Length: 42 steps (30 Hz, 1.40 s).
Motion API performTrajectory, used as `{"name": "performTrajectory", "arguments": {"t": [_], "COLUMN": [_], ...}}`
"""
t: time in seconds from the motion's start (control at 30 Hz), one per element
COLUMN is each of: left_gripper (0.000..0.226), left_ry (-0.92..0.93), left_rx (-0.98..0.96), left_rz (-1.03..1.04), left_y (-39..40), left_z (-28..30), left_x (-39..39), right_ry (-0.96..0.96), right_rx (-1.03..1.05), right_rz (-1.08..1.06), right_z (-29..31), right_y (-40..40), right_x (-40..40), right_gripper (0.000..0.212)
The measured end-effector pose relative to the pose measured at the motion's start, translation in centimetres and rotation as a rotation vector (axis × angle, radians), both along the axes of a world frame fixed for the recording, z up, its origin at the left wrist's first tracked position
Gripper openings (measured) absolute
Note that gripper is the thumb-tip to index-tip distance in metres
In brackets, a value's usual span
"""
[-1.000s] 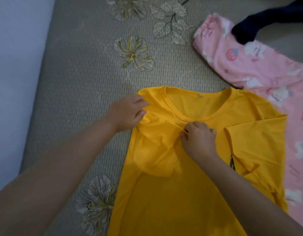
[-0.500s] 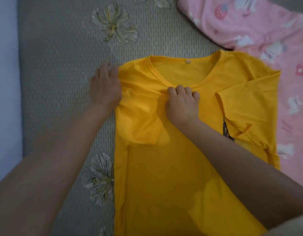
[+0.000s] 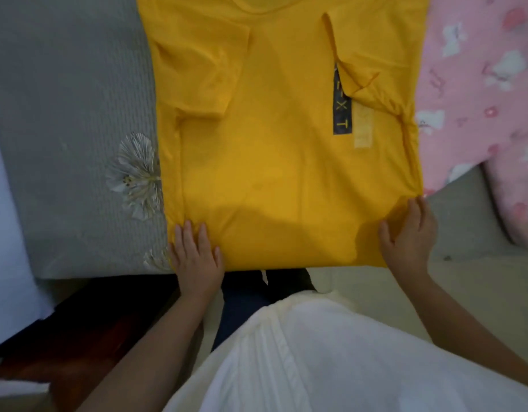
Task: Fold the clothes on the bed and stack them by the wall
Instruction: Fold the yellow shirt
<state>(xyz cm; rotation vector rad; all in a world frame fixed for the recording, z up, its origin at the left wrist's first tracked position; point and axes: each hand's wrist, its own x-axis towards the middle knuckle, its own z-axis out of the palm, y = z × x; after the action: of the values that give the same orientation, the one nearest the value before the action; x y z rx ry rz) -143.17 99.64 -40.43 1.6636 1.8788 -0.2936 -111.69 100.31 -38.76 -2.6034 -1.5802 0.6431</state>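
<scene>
A yellow T-shirt [image 3: 280,150] lies flat on the bed with both short sleeves folded inward over its body. A dark strip with letters [image 3: 342,108] shows beside the right sleeve. My left hand [image 3: 194,257] lies flat on the shirt's near left hem corner, fingers straight. At the near right hem corner my right hand [image 3: 408,239] rests on the fabric, thumb spread out over the cloth and fingers along the side edge. The hem runs along the bed's near edge between my hands.
A pink printed garment [image 3: 479,84] lies to the right, touching the yellow shirt's side. The grey flowered sheet [image 3: 63,114] stretches left to the pale wall [image 3: 1,233]. My white top [image 3: 345,352] fills the bottom of the view.
Both hands have left the collar and shoulder area and come down to the shirt's near hem corners. The left sleeve now lies folded flat. The view has tilted down toward the bed's edge.
</scene>
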Motion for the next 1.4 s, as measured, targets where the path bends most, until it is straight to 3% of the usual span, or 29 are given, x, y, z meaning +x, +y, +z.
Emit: {"name": "performTrajectory", "arguments": {"t": [0.1, 0.2, 0.3, 0.5, 0.6, 0.77, 0.87, 1.03, 1.1, 1.27, 1.4], "left_gripper": [0.046, 0.033, 0.039, 0.049, 0.054, 0.090, 0.101, 0.084, 0.072, 0.021, 0.035], "left_ry": [0.043, 0.033, -0.017, -0.081, -0.122, -0.053, -0.101, -0.128, -0.143, -0.161, -0.133], "left_rx": [0.032, 0.122, 0.171, 0.174, 0.128, 0.022, 0.135, 0.403, 0.500, 0.673, 0.563], "left_rz": [-0.014, -0.365, -0.519, -0.454, -0.399, -0.342, -0.216, -0.030, 0.053, 0.003, 0.067], "left_y": [-0.7, -1.4, -2.9, -8.9, -11.5, -14.4, -14.6, -12.7, -11.6, -11.1, -11.3], "left_z": [0.2, 0.2, 0.0, -0.6, -1.6, -3.7, -3.7, -4.3, -4.6, -4.0, -2.9], "left_x": [0.3, 1.1, 2.6, 6.7, 9.4, 14.7, 17.6, 19.5, 19.6, 16.9, 11.2], "right_ry": [0.062, 0.027, 0.060, 0.352, 0.471, 0.820, 1.015, 1.154, 1.204, 1.190, 1.020], "right_rx": [-0.106, -0.194, -0.160, -0.096, -0.043, -0.162, -0.239, -0.300, -0.325, -0.242, -0.166], "right_rz": [-0.143, -0.063, -0.223, -0.551, -0.581, -0.755, -0.816, -0.904, -0.944, -0.896, -0.794], "right_z": [0.1, -0.7, -1.5, -0.7, 0.3, 3.4, 4.9, 5.9, 6.0, 5.5, 4.2], "right_y": [-4.2, -7.1, -7.8, -9.4, -9.9, -9.5, -9.3, -8.4, -7.9, -6.5, -5.1], "right_x": [1.3, 1.0, 0.4, 0.6, 1.7, 3.4, 4.0, 5.0, 5.6, 6.3, 6.4], "right_gripper": [0.050, 0.035, 0.023, 0.011, 0.022, 0.036, 0.034, 0.016, 0.022, 0.029, 0.023]}}
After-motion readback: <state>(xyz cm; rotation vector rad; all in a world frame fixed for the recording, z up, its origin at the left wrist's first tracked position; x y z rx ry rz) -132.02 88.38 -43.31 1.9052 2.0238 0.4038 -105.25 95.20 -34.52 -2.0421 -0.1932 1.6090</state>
